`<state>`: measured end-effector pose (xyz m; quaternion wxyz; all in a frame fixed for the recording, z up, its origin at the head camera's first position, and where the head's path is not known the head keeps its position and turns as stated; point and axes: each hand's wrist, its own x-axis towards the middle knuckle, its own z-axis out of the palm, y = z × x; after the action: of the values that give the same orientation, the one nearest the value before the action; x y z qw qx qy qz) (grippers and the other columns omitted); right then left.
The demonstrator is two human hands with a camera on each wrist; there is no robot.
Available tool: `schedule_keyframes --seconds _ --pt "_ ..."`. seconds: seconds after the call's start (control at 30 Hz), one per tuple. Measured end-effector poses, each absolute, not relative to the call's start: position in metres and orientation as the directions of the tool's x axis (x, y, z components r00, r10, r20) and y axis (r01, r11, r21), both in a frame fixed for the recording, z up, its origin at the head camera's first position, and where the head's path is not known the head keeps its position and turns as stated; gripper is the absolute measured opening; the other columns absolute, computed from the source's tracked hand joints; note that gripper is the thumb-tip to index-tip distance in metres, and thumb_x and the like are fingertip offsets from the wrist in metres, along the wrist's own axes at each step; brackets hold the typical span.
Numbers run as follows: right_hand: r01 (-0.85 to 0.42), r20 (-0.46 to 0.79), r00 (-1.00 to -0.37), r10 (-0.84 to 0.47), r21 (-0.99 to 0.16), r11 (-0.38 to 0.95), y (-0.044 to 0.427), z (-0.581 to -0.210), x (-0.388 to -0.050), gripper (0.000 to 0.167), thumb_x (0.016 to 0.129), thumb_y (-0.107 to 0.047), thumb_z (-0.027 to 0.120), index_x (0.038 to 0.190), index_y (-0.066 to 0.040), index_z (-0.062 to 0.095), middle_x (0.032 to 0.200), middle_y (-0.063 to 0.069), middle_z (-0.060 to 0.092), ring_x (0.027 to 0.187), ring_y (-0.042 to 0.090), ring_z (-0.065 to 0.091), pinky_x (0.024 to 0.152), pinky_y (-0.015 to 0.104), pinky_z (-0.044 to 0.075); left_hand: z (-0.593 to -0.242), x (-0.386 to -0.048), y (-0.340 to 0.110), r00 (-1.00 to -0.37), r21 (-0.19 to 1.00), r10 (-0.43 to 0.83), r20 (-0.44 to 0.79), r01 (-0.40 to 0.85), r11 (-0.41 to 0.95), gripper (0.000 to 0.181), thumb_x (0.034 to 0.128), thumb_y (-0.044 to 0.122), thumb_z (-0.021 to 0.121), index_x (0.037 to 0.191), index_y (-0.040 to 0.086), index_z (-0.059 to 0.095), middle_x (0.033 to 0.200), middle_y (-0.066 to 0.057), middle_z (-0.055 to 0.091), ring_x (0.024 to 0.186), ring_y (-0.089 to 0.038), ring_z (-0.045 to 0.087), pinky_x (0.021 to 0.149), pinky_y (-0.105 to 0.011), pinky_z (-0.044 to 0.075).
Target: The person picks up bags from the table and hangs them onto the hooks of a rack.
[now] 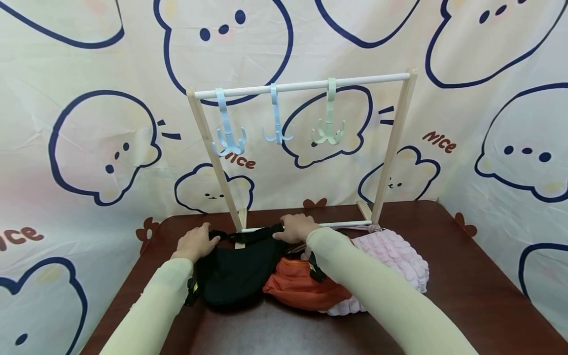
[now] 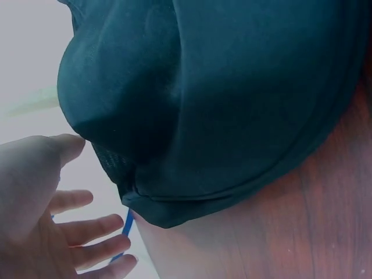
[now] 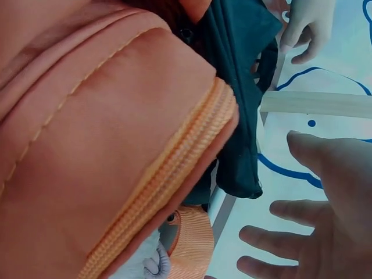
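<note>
A black fabric bag (image 1: 239,276) lies at the left of the table, its strap (image 1: 255,234) along the far side. My left hand (image 1: 195,244) is at the strap's left end; in the left wrist view its fingers (image 2: 93,229) are spread beside the dark cloth. At the strap's right end is my right hand (image 1: 298,228). Its fingers (image 3: 279,241) extend loosely in the right wrist view, apart from the cloth. Under my right forearm lies an orange zippered bag (image 1: 301,288), partly over a pink puffy bag (image 1: 395,256).
Behind the bags stands a wooden rack (image 1: 395,143) with a white top rod (image 1: 364,80). Two blue claw hooks (image 1: 228,128) and a green one (image 1: 330,118) hang from it. A printed cloth (image 1: 88,207) encloses the brown table (image 1: 461,296).
</note>
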<state>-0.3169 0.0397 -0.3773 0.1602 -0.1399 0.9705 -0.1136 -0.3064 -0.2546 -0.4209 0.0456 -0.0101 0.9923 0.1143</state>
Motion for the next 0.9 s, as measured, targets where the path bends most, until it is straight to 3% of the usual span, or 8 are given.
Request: schedule_keyframes --seconds 0.4,0.6,0.73,0.9 --pt "-0.269 -0.321 -0.883 -0.343 -0.253 0.929 0.039 -0.373 -0.307 0.066 0.101 -0.049 0.055 0.158 -0.021 0.036 0.159 0.01 0.043 0.146 0.036 0.041 0.116 0.051 0.037 -0.431 -0.314 -0.268 -0.984 0.251 -0.048 -0.17 -0.091 0.964 0.066 0.1028 0.035 0.053 0.151 -0.006 0.035 0.144 -0.035 0.05 0.119 -0.049 0.059 0.091 -0.058 0.051" --pt "-0.246 -0.362 -0.872 -0.33 -0.26 0.934 0.037 -0.382 -0.317 0.07 0.102 -0.049 0.055 0.161 -0.023 0.027 0.164 0.008 0.036 0.15 0.034 0.036 0.119 0.051 0.034 -0.432 -0.316 -0.265 -0.978 0.263 -0.03 -0.205 -0.085 0.961 0.069 0.1028 0.035 0.053 0.154 -0.005 0.03 0.149 -0.035 0.044 0.127 -0.052 0.053 0.099 -0.062 0.046" --pt "-0.239 -0.388 -0.856 -0.341 -0.286 0.928 0.035 -0.385 -0.322 0.072 0.102 -0.047 0.054 0.162 -0.024 0.022 0.166 0.006 0.032 0.152 0.032 0.033 0.122 0.05 0.03 -0.43 -0.316 -0.26 -0.975 0.271 -0.021 -0.223 -0.083 0.959 0.069 0.1028 0.034 0.053 0.155 -0.004 0.029 0.151 -0.034 0.042 0.13 -0.053 0.049 0.102 -0.063 0.044" --pt "-0.277 -0.373 -0.828 -0.419 -0.378 0.883 0.036 -0.379 -0.317 0.068 0.104 -0.042 0.054 0.161 -0.017 0.027 0.165 0.01 0.033 0.152 0.03 0.034 0.121 0.047 0.032 -0.429 -0.317 -0.258 -0.973 0.277 -0.009 -0.229 -0.074 0.958 0.069 0.1026 0.033 0.053 0.156 -0.003 0.028 0.15 -0.034 0.043 0.13 -0.052 0.05 0.101 -0.062 0.044"
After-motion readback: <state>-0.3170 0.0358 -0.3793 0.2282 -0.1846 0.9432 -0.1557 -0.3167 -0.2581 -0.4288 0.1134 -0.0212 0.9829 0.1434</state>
